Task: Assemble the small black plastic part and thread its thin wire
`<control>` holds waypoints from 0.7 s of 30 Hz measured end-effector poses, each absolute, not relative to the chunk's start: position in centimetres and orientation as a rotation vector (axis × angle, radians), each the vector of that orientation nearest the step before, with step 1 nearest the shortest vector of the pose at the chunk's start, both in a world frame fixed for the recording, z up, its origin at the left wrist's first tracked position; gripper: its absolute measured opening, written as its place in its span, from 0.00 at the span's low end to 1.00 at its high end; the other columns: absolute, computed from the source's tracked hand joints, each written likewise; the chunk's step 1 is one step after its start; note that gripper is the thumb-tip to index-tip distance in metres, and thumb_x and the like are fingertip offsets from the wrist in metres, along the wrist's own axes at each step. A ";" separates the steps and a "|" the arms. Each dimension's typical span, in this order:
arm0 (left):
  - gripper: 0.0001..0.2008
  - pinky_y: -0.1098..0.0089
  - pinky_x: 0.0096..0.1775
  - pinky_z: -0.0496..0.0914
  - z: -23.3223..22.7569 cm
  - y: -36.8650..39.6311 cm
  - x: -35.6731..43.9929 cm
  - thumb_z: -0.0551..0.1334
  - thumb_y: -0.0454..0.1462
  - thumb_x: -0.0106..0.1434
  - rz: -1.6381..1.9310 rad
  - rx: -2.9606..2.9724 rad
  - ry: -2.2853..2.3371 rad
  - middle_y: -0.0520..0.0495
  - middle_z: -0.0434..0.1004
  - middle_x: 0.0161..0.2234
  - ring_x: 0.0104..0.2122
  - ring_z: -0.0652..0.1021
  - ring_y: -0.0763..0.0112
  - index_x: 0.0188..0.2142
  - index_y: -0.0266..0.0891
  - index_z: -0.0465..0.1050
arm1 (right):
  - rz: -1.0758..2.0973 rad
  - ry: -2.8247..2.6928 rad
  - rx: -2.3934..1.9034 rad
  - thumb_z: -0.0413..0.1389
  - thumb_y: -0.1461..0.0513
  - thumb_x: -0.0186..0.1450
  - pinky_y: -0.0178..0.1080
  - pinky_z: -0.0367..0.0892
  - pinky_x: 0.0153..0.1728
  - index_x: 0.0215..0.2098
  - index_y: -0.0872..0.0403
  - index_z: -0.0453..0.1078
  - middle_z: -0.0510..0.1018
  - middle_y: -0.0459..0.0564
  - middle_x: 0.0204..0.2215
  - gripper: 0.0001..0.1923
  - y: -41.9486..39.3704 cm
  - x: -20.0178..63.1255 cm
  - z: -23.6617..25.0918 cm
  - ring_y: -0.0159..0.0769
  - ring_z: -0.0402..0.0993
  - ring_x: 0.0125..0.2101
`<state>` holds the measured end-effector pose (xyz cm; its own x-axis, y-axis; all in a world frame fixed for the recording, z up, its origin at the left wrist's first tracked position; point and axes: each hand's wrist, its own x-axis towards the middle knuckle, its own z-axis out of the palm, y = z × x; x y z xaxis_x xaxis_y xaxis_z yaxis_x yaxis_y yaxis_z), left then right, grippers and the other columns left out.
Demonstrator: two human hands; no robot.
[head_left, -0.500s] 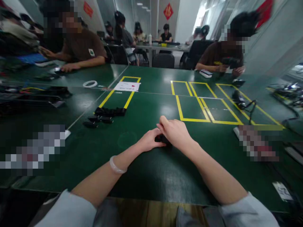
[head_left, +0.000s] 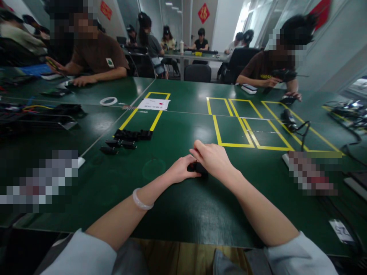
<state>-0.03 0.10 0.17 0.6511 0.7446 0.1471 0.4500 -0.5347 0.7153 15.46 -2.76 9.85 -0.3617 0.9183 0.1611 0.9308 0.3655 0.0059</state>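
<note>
Both my hands meet over a small black part point(head_left: 201, 170) on the green table point(head_left: 183, 214). My left hand point(head_left: 181, 169) grips its left side, with thumb and fingers curled round it. From above, my right hand point(head_left: 211, 156) is closed with the fingertips pinched together over the same part. Whatever those right fingertips pinch is too small or too hidden to make out. Much of the black part is covered by my hands, so its exact kind does not show. A pale bangle point(head_left: 142, 200) circles my left wrist.
Several black parts point(head_left: 123, 144) lie left of my hands. Yellow tape outlines point(head_left: 236, 145) mark the table beyond. A tape roll point(head_left: 108, 101) and a paper sheet point(head_left: 154, 104) lie farther back. A co-worker at right holds a power drill point(head_left: 282, 75); another person sits at left.
My hands stay almost in place on the black part. Across the table, the right co-worker's drill has shifted and one hand has reached down toward the tabletop.
</note>
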 end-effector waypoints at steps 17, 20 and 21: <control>0.22 0.66 0.41 0.69 0.3 0.1 0.0 0.68 0.42 0.54 0.581 2.216 0.927 0.46 0.74 0.41 0.38 0.75 0.63 0.47 0.39 0.71 | -0.157 -2.471 -1.779 0.37 0.53 0.71 0.35 0.46 0.23 0.42 0.51 0.62 0.79 0.48 0.28 0.16 -2.5 15.4 9.7 0.36 0.74 0.27; 0.23 0.66 0.41 0.68 0.3 0.1 0.0 0.68 0.43 0.55 0.583 2.213 0.920 0.46 0.74 0.42 0.37 0.75 0.64 0.49 0.40 0.70 | -0.156 -2.458 -1.762 0.38 0.56 0.71 0.35 0.45 0.22 0.43 0.51 0.61 0.79 0.47 0.28 0.13 -2.4 15.5 9.6 0.35 0.74 0.27; 0.23 0.66 0.41 0.69 0.3 0.1 0.0 0.68 0.43 0.55 0.579 2.210 0.918 0.46 0.74 0.42 0.37 0.75 0.64 0.49 0.40 0.70 | -0.156 -2.455 -1.750 0.38 0.57 0.70 0.35 0.45 0.22 0.43 0.51 0.60 0.79 0.47 0.28 0.13 -2.4 15.6 9.6 0.34 0.74 0.27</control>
<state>-0.04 0.07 0.26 0.6544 0.7428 0.1413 0.4474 -0.5311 0.7196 15.56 -2.39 9.57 -0.3229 0.9329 0.1596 0.9456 0.3252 0.0123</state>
